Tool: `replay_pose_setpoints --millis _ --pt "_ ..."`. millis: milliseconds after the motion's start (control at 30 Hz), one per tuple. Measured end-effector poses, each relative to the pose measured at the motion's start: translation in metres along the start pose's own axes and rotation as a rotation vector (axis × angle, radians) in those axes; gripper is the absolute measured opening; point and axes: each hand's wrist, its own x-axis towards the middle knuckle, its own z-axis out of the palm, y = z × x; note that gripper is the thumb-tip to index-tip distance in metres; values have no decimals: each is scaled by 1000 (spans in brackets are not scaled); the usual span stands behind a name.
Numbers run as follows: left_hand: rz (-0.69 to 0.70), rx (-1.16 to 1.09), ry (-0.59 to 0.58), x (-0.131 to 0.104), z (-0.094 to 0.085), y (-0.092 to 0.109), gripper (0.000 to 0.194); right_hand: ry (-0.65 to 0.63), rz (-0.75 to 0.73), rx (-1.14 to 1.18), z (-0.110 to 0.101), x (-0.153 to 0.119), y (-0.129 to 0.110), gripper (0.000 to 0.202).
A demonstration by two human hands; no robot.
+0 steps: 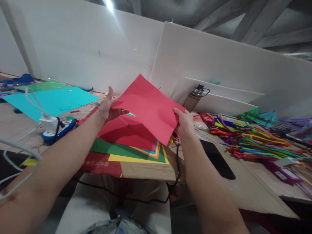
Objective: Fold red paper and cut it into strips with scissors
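Note:
A red sheet of paper is held up at a tilt above a stack of coloured sheets. My right hand pinches its right edge, thumb on top and the other fingers mostly hidden. At the sheet's left corner, my left hand has its thumb raised and its fingers stretched out; the corner rests against the palm. Beneath lies another red sheet, above blue and orange edges, a green sheet and a yellow sheet. Orange-handled scissors show partly beside my right hand.
To the right are a black phone, several bundles of coloured pipe cleaners and a bottle. On the left are a turquoise sheet and a blue power strip with a white plug. A black cable hangs over the table edge.

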Motion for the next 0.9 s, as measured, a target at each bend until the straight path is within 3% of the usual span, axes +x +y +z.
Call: replay_pose_setpoints --millis 33,67,200,300,400,500,633,700,767,867,900 --pt "-74 -21 -116 0 4 -2 65 45 -24 17 1 1 1 19" --pt "-106 -37 -151 -1 8 -4 71 88 -38 25 1 2 3 22" --pt "-173 -2 -222 -11 21 -23 66 186 -63 -43 3 2 12 51" --pt "-295 101 -319 -17 25 -43 47 80 -120 -149 7 -5 19 66" --pt "-297 235 -213 -15 23 -56 23 -39 -113 -195 11 -13 25 61" --pt "-210 316 -95 -8 19 -56 26 -140 -73 -224 13 -18 25 50" --pt "-124 264 37 -1 16 -46 41 -310 -25 -191 12 -20 15 30" --pt "-109 242 23 1 14 -43 43 -445 9 -139 11 -22 10 33" --pt "-110 225 -30 3 12 -40 33 -557 -20 -147 11 -24 8 44" --pt "-126 151 -113 7 6 -35 11 -531 -128 -222 10 -22 9 48" --pt "-138 119 -155 9 4 -33 14 -480 -133 -215 9 -20 10 42"
